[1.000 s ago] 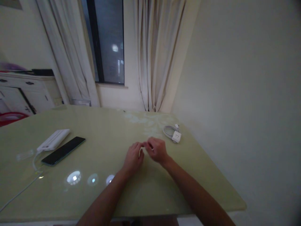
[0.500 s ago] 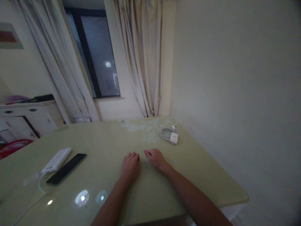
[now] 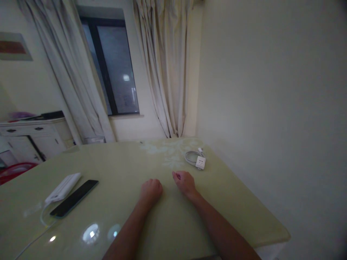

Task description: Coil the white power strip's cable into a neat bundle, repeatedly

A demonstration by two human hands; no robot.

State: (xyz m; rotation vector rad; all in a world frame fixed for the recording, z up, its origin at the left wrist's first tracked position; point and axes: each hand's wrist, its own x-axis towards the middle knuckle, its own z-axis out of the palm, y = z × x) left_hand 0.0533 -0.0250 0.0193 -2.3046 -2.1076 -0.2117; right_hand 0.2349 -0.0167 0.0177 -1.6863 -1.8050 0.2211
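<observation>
My left hand (image 3: 151, 190) rests on the pale green tabletop (image 3: 119, 162), its fingers curled into a fist. Just to the right, my right hand (image 3: 184, 181) is also closed, with its thumb side up and nothing showing in it. A small gap of bare tabletop lies between the two hands. Beyond my right hand, and nearest to it, is a white square power socket (image 3: 200, 162) with its grey cable (image 3: 189, 154) coiled beside it. Neither hand touches it.
On the left lie a black phone (image 3: 74, 198) and a white power bank (image 3: 63, 187) with a white cable (image 3: 35, 238). The table meets a wall (image 3: 257, 126) on the right. Curtains (image 3: 173, 72), a window (image 3: 115, 65), a white cabinet (image 3: 46, 139) and a red chair (image 3: 16, 171) stand beyond.
My right hand has shifted slightly to the right, widening the gap between the hands. The fingers of my left hand have curled in more tightly. The view has tilted up a little.
</observation>
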